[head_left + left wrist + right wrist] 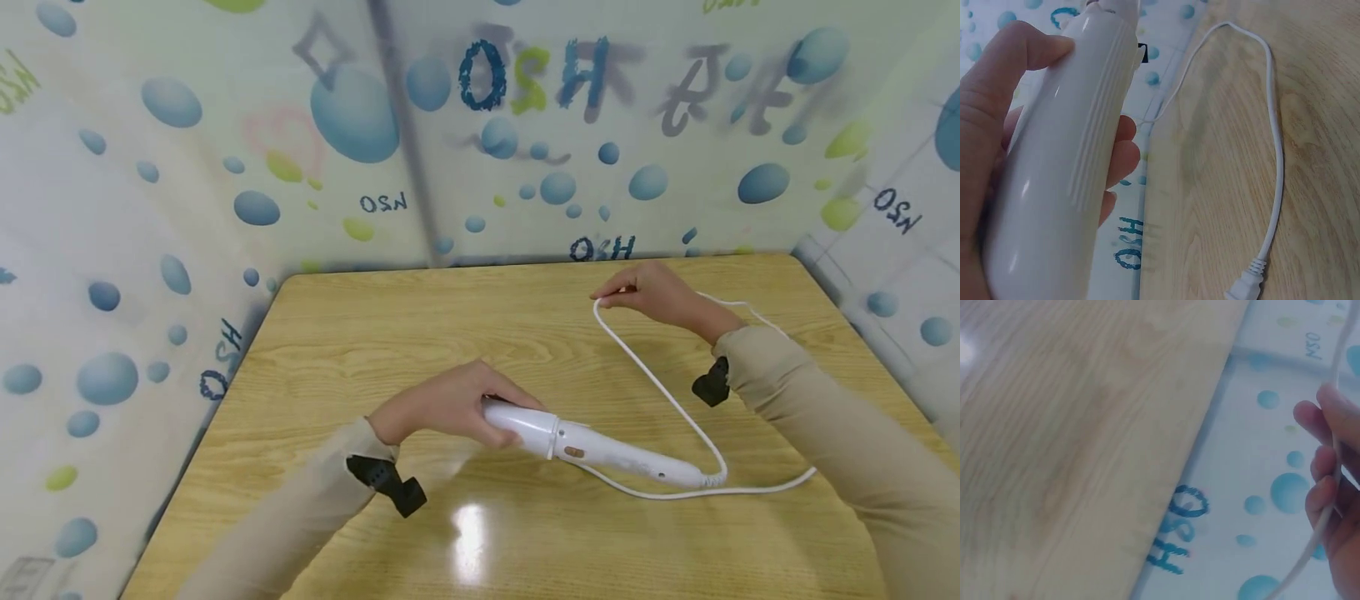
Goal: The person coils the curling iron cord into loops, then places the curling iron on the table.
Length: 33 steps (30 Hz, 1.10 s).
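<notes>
My left hand [465, 404] grips the thick end of a white wand-shaped corded appliance [622, 454], which has a brown button on its handle. In the left wrist view the thumb presses on the smooth white body [1060, 156], beside a ribbed strip, and fingertips wrap round its far side. From the handle's narrow end a white cord [656, 383] rises to my right hand [652, 292], which pinches it near the back of the table. The right wrist view shows the cord [1307, 553] running along the curled fingers.
The wooden table [375, 333] backs onto a wall covering [480, 183] printed with blue and green bubbles. More cord loops in front of the handle and passes under the right forearm. A white plug [1246, 284] lies on the table in the left wrist view.
</notes>
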### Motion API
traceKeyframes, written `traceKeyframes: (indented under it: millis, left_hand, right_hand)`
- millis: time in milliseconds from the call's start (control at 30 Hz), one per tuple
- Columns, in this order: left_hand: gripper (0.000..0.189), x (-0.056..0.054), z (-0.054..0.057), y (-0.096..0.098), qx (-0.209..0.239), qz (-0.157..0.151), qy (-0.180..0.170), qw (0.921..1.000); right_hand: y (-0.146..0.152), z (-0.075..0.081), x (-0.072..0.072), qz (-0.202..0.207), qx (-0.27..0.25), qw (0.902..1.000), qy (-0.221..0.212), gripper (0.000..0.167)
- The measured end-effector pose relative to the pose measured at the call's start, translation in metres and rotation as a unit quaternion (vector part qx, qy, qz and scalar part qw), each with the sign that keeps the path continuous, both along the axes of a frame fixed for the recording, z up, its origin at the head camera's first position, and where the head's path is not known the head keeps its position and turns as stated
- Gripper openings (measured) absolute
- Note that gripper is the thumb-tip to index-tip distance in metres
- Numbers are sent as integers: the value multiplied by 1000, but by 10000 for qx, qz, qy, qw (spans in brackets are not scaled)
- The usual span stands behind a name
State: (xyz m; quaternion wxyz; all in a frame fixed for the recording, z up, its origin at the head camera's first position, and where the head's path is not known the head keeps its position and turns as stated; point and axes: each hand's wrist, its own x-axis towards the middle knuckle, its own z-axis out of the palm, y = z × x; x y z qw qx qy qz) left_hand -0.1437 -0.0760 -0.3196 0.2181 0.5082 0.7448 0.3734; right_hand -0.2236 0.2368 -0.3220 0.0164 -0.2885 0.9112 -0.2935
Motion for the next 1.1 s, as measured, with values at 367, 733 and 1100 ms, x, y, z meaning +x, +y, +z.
traceKeyframes:
  millis: [367,733,1100]
  left_hand:
    - [34,-6,-17,12,-728,1165,844,9869]
    - [35,-24,-25,0,-292,2920,454,9549]
    - [37,-36,-13,-17,460,3856,-45,9215]
  right_hand:
    - [-31,38,13,582,18,9942,906,14]
    - [-41,69,51,700,170,9871,1428,11]
    - [-26,60,80,613,121,9801,1885,19]
